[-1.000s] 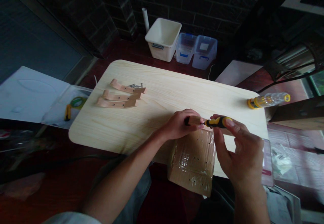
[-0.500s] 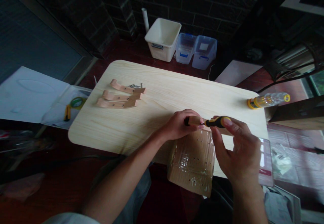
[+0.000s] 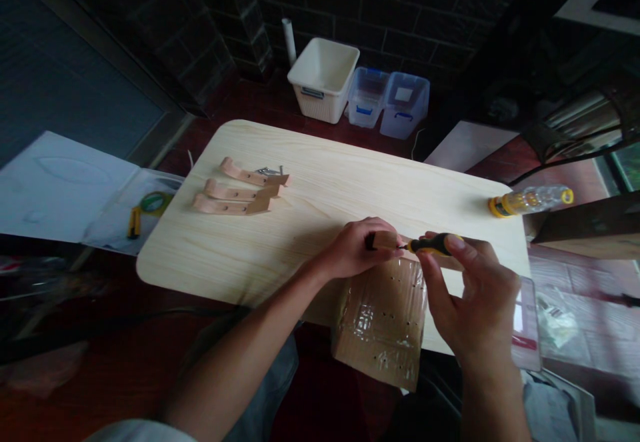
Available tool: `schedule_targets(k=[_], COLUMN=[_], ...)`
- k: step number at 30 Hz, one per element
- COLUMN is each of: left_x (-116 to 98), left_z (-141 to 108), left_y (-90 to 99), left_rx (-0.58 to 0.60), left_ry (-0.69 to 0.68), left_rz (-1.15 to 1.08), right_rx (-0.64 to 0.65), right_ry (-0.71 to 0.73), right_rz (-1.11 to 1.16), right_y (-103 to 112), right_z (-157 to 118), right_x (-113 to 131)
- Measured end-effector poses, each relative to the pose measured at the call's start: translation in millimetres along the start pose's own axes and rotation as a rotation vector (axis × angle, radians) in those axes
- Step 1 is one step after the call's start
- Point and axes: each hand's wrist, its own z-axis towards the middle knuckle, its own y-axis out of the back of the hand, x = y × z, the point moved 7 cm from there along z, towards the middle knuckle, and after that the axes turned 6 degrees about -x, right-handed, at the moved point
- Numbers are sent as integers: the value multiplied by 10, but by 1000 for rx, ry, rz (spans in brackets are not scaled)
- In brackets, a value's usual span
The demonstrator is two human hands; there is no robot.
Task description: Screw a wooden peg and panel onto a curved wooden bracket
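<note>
My left hand (image 3: 353, 249) is closed around a small wooden hook (image 3: 385, 240), its end showing past my fingers. In my right hand (image 3: 473, 289) is a black-and-yellow screwdriver (image 3: 433, 245), lying almost level and pointing left. Its tip meets the wood beside my left fingertips; any screw there is too small to make out. A wooden strip lies partly hidden behind the screwdriver and right hand. Below them, a taped cardboard piece (image 3: 385, 322) with small holes overhangs the table's near edge. Three more wooden hooks (image 3: 240, 193) lie at the table's left, beside several screws (image 3: 270, 171).
The pale wooden table (image 3: 320, 162) has a clear bit case (image 3: 535, 199) with yellow ends at its right edge. A phone-like tablet (image 3: 525, 325) lies near the right front. An open white box (image 3: 115, 209) holds tape and a yellow cutter. Plastic bins (image 3: 325, 89) stand behind.
The right hand and screwdriver have shifted very slightly right and down, and the grip has turned a little. The left hand holds its place. The whole view has drifted slightly.
</note>
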Motion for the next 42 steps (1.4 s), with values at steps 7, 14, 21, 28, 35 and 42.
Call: schedule_targets(k=[7,14,21,28,35,42], left_x=[-16,10,8,-17,-11,-22], left_z=[-2,-6,0,4,5,8], left_y=[-3,1,-4,-4,-2,2], left_rx=[6,-3,0,-12,-5,-11], left_ry=[-11,-7,-22,-23,-3,3], left_rz=[0,-7,3,-2,-7,-17], right_rx=[69,53,39,61,16,82], right_ry=[31,-78,16,66,-1,30], right_rz=[75,-18,49,-22,-9,132], right_y=[-40,-34,-49,-32,-7,-51], right_z=[13,-16,-7,5,-35,-7], right_x=[71,-31,73,133,-35,61])
